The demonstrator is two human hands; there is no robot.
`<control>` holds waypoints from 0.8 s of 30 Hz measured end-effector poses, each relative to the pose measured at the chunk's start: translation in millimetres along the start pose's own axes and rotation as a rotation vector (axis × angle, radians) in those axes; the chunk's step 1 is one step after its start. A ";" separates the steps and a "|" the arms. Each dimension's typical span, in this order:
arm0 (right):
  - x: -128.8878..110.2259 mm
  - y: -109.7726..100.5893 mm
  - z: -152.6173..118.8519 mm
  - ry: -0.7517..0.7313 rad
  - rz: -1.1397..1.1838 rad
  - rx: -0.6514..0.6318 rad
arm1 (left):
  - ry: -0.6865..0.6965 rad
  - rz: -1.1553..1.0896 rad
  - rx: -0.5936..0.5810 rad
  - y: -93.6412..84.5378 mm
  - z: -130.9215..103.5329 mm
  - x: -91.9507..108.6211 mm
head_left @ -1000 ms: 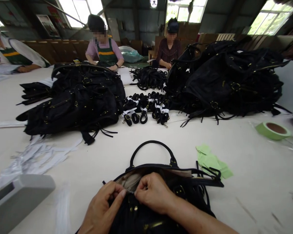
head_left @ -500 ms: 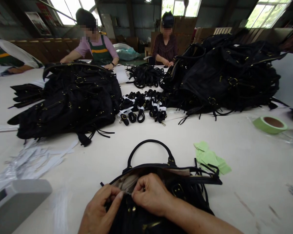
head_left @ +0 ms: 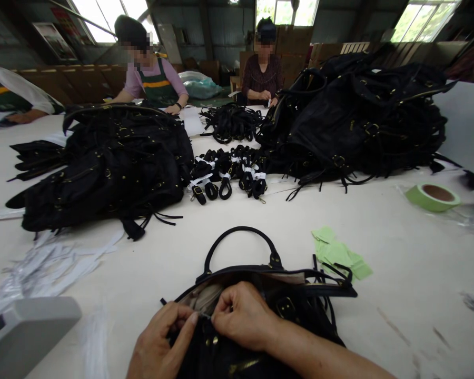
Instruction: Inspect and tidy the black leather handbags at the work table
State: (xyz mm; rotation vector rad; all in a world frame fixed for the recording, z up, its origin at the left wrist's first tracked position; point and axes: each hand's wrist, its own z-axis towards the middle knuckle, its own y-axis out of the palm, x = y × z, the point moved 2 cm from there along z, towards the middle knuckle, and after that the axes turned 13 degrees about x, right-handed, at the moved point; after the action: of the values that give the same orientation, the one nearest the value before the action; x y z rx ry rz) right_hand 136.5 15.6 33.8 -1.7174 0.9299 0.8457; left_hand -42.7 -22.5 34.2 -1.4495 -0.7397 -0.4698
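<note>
Close in front of me a black handbag point(head_left: 229, 363) lies with its mouth open, showing a pale lining point(head_left: 207, 297). Its arched carry handle point(head_left: 240, 229) stands up at the far side, and brass-coloured fittings dot the front. My left hand point(head_left: 161, 337) pinches the near rim of the opening between thumb and fingers. Just to its right, my right hand point(head_left: 243, 316) is closed on the same rim, with its fingers partly inside the mouth. Whatever small part lies between the fingertips is too small to make out.
Black bags are heaped at left point(head_left: 106, 168) and right point(head_left: 355, 126). Coiled straps point(head_left: 229, 173) lie between them. Green paper pieces point(head_left: 342, 252), a green tape roll point(head_left: 432, 197), white strips point(head_left: 59, 263) and a grey device point(head_left: 31, 326) surround the bag. Co-workers sit across the table.
Both hands keep their pinch on the bag's rim with hardly any movement. The view has shifted slightly. Across the table, one co-worker's hands have moved a little.
</note>
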 end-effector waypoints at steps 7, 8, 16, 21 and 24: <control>4.8 3.8 6.4 -0.019 0.020 0.015 | 0.242 0.049 0.041 -0.7 1.3 -0.5; 6.1 4.5 8.0 -0.020 0.030 0.013 | 0.286 0.048 0.035 -1.8 2.8 -0.5; 12.4 10.9 14.3 0.007 0.058 -0.033 | 0.466 0.138 -0.039 -12.8 20.3 -15.4; 14.1 13.7 14.9 0.003 0.067 -0.045 | 0.479 0.253 -0.105 -9.6 22.2 -11.3; 15.0 13.5 12.1 -0.039 0.118 -0.026 | 0.475 0.211 -0.131 -8.8 23.1 -6.1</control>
State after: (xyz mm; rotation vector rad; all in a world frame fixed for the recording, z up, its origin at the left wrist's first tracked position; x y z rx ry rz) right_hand 130.2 20.9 11.8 -1.6746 1.0056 0.9694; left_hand -57.0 -1.4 35.5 -1.4424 -0.1781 -0.6759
